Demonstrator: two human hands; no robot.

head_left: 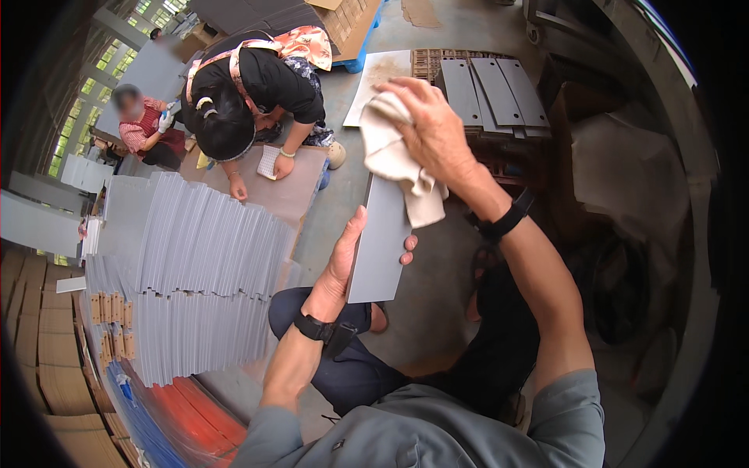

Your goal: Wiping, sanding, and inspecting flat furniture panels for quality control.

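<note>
Left hand [342, 261] grips grey panel [380, 242] upright, long axis away from body; right hand [433, 129] clenched on cloth [398, 156] at its top end

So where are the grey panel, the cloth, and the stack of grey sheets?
grey panel [379, 249]: head view, middle of its flat face.
cloth [394, 156]: head view, bunched middle.
stack of grey sheets [195, 257]: head view, top sheets.

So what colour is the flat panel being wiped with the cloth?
Plain grey, no pattern: the panel under the cream cloth, seen in the head view.
</note>
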